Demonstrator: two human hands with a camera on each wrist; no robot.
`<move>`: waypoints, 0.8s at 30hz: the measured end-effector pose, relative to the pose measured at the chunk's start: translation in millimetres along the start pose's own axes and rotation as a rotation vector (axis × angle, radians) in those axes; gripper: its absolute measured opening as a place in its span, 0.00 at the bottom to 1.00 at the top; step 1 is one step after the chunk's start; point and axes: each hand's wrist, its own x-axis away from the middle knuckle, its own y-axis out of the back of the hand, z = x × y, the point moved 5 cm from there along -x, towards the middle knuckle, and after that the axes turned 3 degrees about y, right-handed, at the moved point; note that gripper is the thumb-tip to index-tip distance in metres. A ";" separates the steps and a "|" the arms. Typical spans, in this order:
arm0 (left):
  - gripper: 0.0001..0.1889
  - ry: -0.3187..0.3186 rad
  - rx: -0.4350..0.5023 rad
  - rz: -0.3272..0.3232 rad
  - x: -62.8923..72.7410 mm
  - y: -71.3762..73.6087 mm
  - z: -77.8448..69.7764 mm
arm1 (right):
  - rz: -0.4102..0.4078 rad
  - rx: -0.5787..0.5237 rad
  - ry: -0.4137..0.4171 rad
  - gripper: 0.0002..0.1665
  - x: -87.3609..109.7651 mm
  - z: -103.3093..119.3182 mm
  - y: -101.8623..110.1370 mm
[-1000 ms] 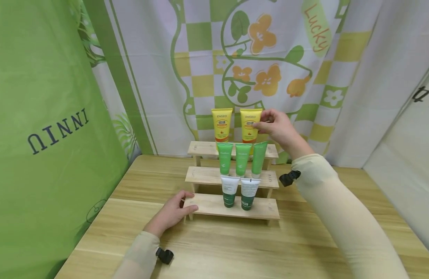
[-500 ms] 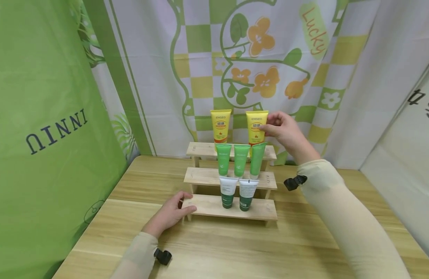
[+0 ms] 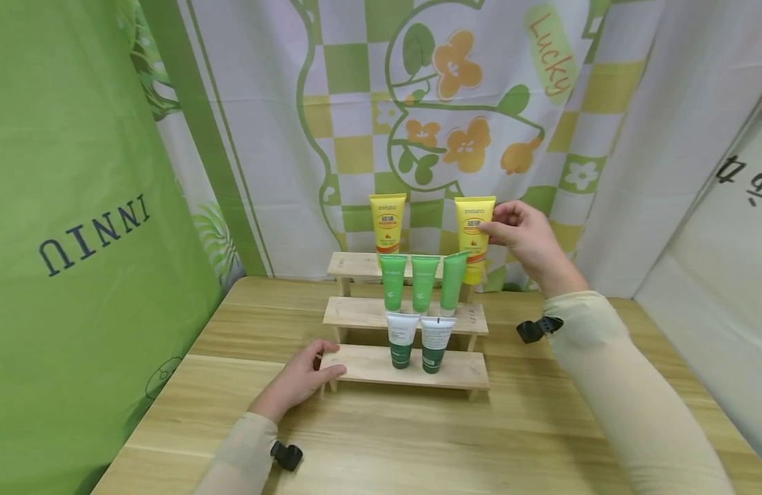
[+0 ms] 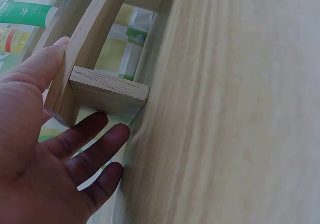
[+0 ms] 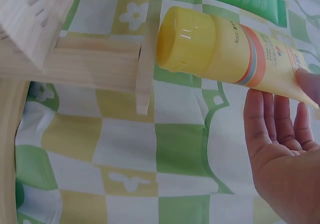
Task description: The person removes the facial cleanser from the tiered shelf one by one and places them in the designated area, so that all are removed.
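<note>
My right hand (image 3: 532,240) pinches a yellow squeeze tube (image 3: 474,227) by its upper right side, thumb in front. The tube is upright, cap down, at the right end of the top step; whether its cap (image 5: 187,39) touches the wood cannot be told. Another yellow tube (image 3: 388,223) stands further left on that step. My left hand (image 3: 300,378) grips the left end of the wooden three-step display rack (image 3: 362,364), its thumb on the bottom board, other fingers around the end near the leg (image 4: 107,92).
Green tubes (image 3: 423,282) stand on the middle step, the right one tilted. Two white-and-green tubes (image 3: 435,344) stand on the bottom step. The rack is on a wooden table (image 3: 387,440). A patterned curtain (image 3: 356,137) hangs behind, a green one (image 3: 96,309) at left.
My right hand has moved the yellow tube to the right, widening the gap to the other yellow tube. My left hand keeps its hold on the rack.
</note>
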 end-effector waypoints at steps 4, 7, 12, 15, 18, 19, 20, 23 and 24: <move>0.26 0.001 -0.004 0.003 0.5 -0.1 0.4 | -0.018 -0.005 -0.005 0.20 6.4 -0.2 7.4; 0.26 -0.001 -0.002 0.006 0.4 -0.1 0.6 | -0.031 -0.008 -0.010 0.20 10.7 -1.3 14.1; 0.26 -0.006 -0.004 0.004 -0.7 -0.1 1.8 | -0.053 -0.016 -0.016 0.20 16.3 -4.4 24.8; 0.26 -0.007 0.001 0.005 -1.4 -0.7 3.0 | -0.061 -0.014 -0.018 0.20 19.7 -6.6 30.3; 0.26 -0.002 -0.002 0.007 -1.6 -1.2 3.7 | -0.061 -0.018 -0.014 0.21 23.0 -9.0 35.7; 0.26 -0.001 -0.001 0.008 -1.5 -1.1 3.7 | -0.061 -0.015 -0.010 0.21 24.1 -9.7 37.1; 0.26 0.003 -0.002 0.010 -1.2 -0.9 3.6 | -0.059 -0.018 -0.009 0.21 25.0 -10.7 38.4; 0.26 0.008 0.003 0.012 -0.8 -0.8 2.7 | -0.059 -0.020 -0.010 0.21 27.4 -14.7 42.3; 0.26 0.007 0.010 0.013 -0.8 -1.1 2.1 | -0.063 -0.013 -0.011 0.21 28.3 -16.2 43.5</move>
